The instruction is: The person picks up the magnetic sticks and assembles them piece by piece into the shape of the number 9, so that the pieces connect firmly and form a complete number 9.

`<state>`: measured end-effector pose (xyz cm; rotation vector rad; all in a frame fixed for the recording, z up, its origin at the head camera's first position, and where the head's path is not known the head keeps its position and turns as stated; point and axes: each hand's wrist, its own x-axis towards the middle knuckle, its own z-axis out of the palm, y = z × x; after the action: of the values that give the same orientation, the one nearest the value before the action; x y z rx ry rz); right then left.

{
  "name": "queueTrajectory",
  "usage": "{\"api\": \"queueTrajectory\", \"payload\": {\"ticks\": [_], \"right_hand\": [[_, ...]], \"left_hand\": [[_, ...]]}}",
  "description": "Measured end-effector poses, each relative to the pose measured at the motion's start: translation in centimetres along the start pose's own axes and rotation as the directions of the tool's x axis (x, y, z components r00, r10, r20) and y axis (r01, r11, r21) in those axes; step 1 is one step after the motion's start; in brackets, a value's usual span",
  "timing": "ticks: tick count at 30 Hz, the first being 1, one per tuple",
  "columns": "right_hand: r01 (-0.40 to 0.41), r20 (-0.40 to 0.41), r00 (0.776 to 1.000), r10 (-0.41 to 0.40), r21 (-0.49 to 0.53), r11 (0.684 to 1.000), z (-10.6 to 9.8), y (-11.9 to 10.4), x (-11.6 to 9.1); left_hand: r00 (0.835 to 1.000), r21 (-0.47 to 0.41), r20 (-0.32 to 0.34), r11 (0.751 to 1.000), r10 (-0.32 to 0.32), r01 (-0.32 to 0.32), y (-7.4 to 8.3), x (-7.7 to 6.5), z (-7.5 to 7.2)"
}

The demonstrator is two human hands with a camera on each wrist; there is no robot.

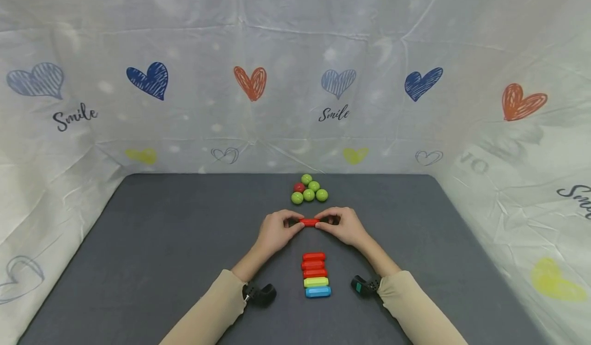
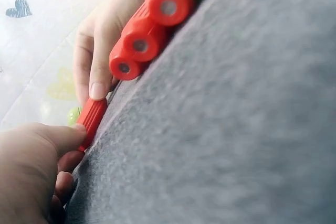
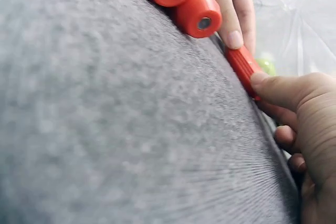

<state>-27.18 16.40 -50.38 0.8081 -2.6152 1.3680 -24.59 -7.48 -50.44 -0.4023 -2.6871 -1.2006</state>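
Observation:
Over the middle of the dark table a short red magnetic rod (image 1: pixel 309 223) lies level between both hands. My left hand (image 1: pixel 276 230) pinches its left end between thumb and fingers, and my right hand (image 1: pixel 345 226) pinches the right end the same way. The ridged side of this rod shows between the two thumbs in both wrist views. Nearer the person, a column of rods lies side by side: several red rods (image 1: pixel 314 265), a yellow-green rod (image 1: pixel 316 282) and a blue rod (image 1: pixel 318 291). Grey round discs show in the ends of the red ones in the wrist views.
Beyond the hands sits a cluster of several green balls (image 1: pixel 309 195) with one red ball (image 1: pixel 299 187). The dark grey table (image 1: pixel 184 242) reaches back to a white sheet (image 1: pixel 286 42) printed with hearts, which also hangs along both sides.

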Motion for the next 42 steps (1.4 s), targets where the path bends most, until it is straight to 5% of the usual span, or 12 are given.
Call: {"api": "queueTrajectory", "payload": {"ticks": [11,15,21,26,42], "right_hand": [[0.0,-0.006,1.0,0.0,-0.01,1.0,0.1,-0.1,-0.4],[-0.008,-0.081,0.997,0.012,0.046,0.999,0.2,-0.1,-0.3],[-0.084,-0.285,0.951,0.115,0.12,0.989,0.1,0.0,0.2],[-0.134,-0.367,0.914,0.171,0.125,0.983,-0.1,0.3,1.3],[-0.189,-0.285,0.944,0.168,-0.047,0.981,0.0,1.9,4.3]], "left_hand": [[1.0,-0.008,0.012,1.0,-0.014,0.014,0.3,-0.5,0.0],[1.0,-0.011,0.008,1.0,-0.005,0.005,0.2,-0.4,-0.2],[1.0,0.005,0.019,1.0,0.009,-0.009,-0.1,-0.2,-0.4],[1.0,0.002,0.026,1.0,0.007,-0.007,-0.3,0.1,-0.5],[0.999,-0.007,0.041,0.999,0.033,-0.032,0.0,-0.2,-0.3]]}}
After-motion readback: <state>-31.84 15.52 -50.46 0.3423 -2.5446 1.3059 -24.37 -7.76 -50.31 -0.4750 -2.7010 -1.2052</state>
